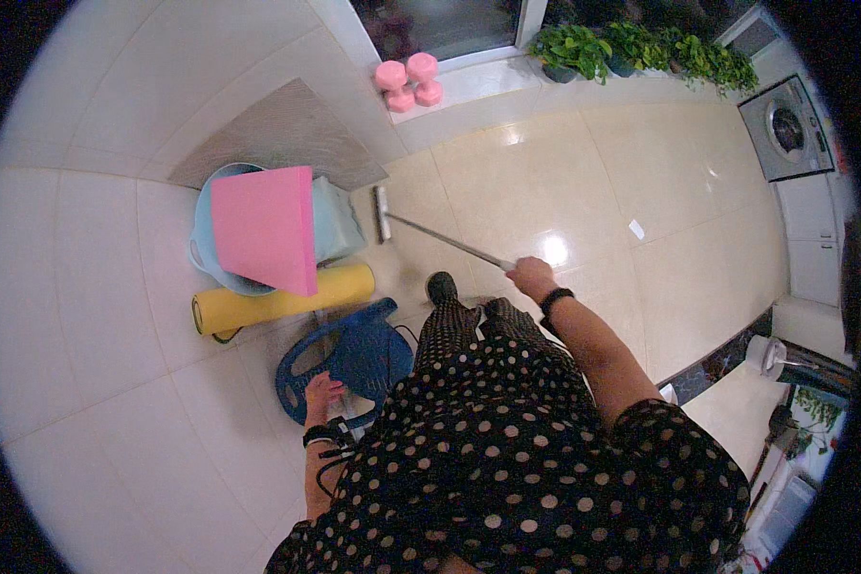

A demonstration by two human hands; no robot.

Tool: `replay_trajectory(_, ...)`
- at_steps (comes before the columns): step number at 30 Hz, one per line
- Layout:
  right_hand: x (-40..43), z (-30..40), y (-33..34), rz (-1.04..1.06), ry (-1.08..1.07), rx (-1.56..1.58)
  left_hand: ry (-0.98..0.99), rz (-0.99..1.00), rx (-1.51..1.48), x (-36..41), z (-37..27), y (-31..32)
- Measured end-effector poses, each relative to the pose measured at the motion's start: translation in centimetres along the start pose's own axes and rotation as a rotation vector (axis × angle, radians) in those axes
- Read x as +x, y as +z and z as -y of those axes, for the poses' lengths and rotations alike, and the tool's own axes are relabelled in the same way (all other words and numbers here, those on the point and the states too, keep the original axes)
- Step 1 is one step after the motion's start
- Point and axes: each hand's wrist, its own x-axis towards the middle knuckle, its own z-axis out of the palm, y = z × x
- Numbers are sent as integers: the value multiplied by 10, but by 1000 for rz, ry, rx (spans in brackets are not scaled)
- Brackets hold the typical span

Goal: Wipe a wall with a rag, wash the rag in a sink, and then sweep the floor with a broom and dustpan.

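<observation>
My right hand is closed around the handle end of a long-handled floor tool. The tool's narrow, pale crosswise head rests on the tiled floor, beside a pale blue-green bundle; whether it is a mop or a squeegee I cannot tell. My left hand is over the blue plastic chair, its fingers apart and nothing seen in them. Whether it touches the chair is not clear.
A yellow rolled mat lies by a light blue tub with a pink foam block. Pink dumbbells and potted plants line the ledge. A white scrap lies on the floor. A washing machine stands far right.
</observation>
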Motion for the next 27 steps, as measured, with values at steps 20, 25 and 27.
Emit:
replay_trajectory(20, -86, -46, -12, 26, 446, 6, -131, 135, 164, 90, -68, -47)
replay_trajectory(25, -113, -26, -18, -9, 399, 93, -61, 195, 242, 113, -85, -28)
replay_trajectory(27, -102, -11, -21, 12, 385, 86, -36, 203, 290, 120, -93, -14)
